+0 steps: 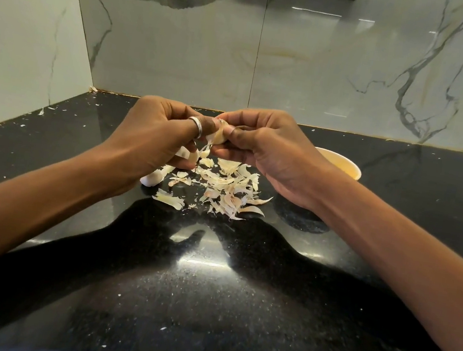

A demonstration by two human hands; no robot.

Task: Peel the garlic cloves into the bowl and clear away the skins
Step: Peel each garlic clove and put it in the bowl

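Above the black counter, my left hand [157, 136] and my right hand [266, 147] meet around one garlic clove [218, 137]. Both pinch it, and a strip of skin hangs down from it. My left hand wears a ring and also holds more cloves [188, 155] under its lower fingers. Below the hands lies a heap of loose garlic skins [224, 184]. An unpeeled white clove [152, 178] lies on the counter under my left wrist. The pale yellow bowl [343, 166] stands behind my right hand, mostly hidden by it.
The black speckled counter [209, 290] runs to a marble wall at the back and another on the left. Small flecks of skin are scattered over the counter, more along the left edge [41, 112].
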